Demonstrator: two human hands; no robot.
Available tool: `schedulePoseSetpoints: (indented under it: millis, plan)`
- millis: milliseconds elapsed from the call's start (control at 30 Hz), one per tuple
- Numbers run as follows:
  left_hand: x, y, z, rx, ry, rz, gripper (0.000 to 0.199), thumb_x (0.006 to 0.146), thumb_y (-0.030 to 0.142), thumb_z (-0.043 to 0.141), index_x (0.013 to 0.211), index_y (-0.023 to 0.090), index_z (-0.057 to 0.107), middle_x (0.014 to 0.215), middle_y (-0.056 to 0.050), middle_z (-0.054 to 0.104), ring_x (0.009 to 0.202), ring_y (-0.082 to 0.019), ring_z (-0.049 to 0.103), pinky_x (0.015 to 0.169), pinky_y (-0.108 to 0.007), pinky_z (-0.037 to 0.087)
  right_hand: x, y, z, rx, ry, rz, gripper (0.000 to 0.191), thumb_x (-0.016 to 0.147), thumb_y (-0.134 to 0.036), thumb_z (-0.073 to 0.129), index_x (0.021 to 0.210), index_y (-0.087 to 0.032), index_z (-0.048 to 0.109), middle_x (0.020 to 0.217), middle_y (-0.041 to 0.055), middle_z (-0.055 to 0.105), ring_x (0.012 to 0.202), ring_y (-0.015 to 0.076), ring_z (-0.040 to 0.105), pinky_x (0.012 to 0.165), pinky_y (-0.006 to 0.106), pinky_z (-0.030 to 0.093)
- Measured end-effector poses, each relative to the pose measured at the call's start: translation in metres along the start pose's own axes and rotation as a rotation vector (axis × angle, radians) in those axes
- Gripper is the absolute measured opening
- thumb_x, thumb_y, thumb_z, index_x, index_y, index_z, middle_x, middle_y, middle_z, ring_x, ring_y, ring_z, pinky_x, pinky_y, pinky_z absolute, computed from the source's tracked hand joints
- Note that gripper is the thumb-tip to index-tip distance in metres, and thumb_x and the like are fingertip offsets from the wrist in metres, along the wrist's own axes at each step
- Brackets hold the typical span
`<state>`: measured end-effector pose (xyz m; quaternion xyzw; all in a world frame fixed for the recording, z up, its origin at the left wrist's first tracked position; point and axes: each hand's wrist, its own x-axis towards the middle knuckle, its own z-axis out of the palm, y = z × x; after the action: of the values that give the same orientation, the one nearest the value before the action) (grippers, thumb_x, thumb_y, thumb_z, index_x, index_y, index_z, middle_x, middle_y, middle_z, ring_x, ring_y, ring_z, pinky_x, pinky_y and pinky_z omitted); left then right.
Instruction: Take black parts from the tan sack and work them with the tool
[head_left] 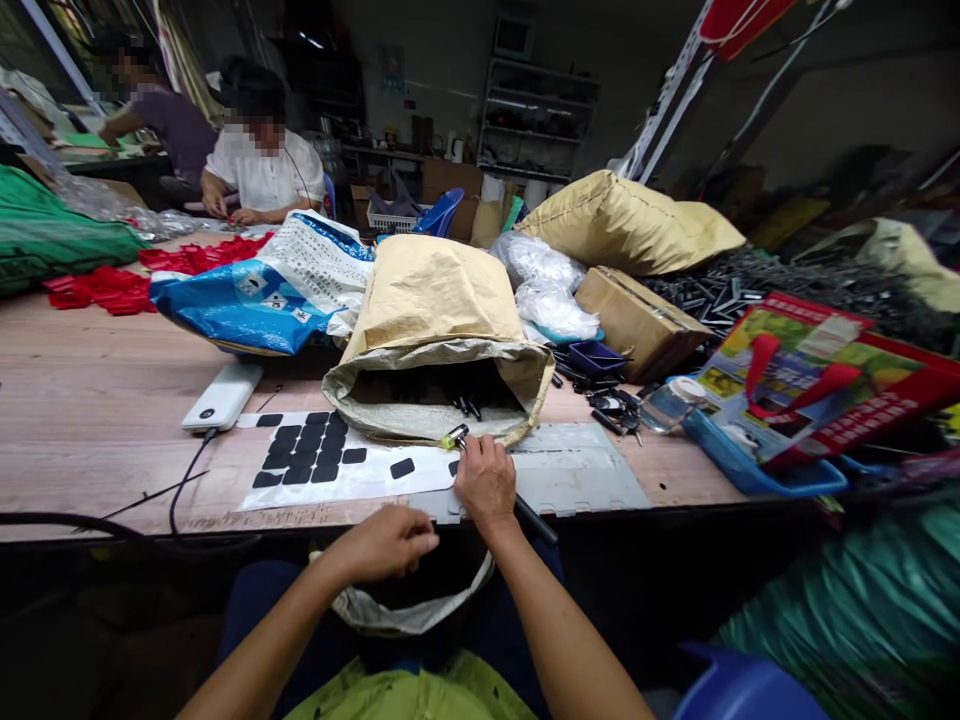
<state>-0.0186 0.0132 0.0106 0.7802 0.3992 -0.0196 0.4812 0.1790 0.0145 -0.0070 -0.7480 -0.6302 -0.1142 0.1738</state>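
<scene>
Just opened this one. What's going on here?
The wearer's right hand is at a small dark-and-yellow piece by the mouth of an open paper sack; whether it's firmly held is unclear. The left hand, loosely curled, is above another open sack near the table's edge. A black-patched white sheet lies nearby.

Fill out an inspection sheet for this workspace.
Surface: wood-grain tabletop, grey sheet near its front edge.
Work items: open paper sack with black pieces inside; white sheet carrying black rounded pads; second sack open at the lap.
Clutter: red pieces, blue-and-white bag, cardboard box, shopping bag, blue tray.
Left hand: over the second sack, fingers curled; grip unclear.
Right hand: at the paper sack's mouth, small yellow-green and metal piece by its fingertips; grip unclear.
Cables: dark cord plugged into white power bank; thicker black cable at left.
Surroundings: co-worker in white, another in purple; shelving rack behind.
</scene>
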Motion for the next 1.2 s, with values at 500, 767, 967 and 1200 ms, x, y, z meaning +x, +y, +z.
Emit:
schedulePoseSetpoints:
  millis: [500, 767, 967, 1200]
  plan:
    - [0.133, -0.005, -0.145, 0.144, 0.921, -0.514, 0.032, 0.08, 0.036, 0.065, 0.096, 0.009, 0.073, 0.097, -0.024, 0.073, 0.096, -0.037, 0.069, 0.078, -0.043, 0.052, 0.002, 0.002, -0.001, 0.027, -0.023, 0.006, 0.016, 0.095, -0.027, 0.054, 0.108, -0.021, 0.061, 0.102, 0.0076, 0.058, 0.093, 0.0237, 0.048, 0.077, 0.034, 0.034]
    - [0.074, -0.002, -0.081, 0.272, 1.073, 0.027, 0.03, 0.093, 0.045, 0.056, 0.107, 0.021, 0.066, 0.101, -0.008, 0.071, 0.097, -0.025, 0.064, 0.086, -0.033, 0.047, 0.0, 0.002, -0.003, 0.065, -0.011, 0.033, 0.017, 0.095, -0.026, 0.056, 0.109, -0.02, 0.061, 0.103, 0.0079, 0.059, 0.092, 0.0225, 0.05, 0.079, 0.032, 0.035]
    - [0.049, -0.018, -0.02, 0.273, 0.754, 0.241, 0.021, 0.089, 0.039, 0.065, 0.099, 0.022, 0.07, 0.097, -0.006, 0.069, 0.094, -0.023, 0.058, 0.086, -0.034, 0.045, 0.005, 0.003, -0.002, 0.096, -0.061, 0.088, 0.014, 0.093, -0.022, 0.059, 0.105, -0.021, 0.066, 0.101, 0.0061, 0.061, 0.091, 0.0207, 0.054, 0.079, 0.03, 0.038]
    - [0.057, -0.024, -0.028, 0.217, 0.687, 0.186, 0.023, 0.084, 0.041, 0.071, 0.099, 0.022, 0.072, 0.096, -0.004, 0.067, 0.092, -0.022, 0.056, 0.082, -0.034, 0.043, 0.004, 0.007, -0.02, 0.296, 0.021, 0.134, 0.024, 0.099, -0.021, 0.05, 0.116, -0.021, 0.066, 0.105, 0.0062, 0.064, 0.098, 0.018, 0.06, 0.083, 0.026, 0.044]
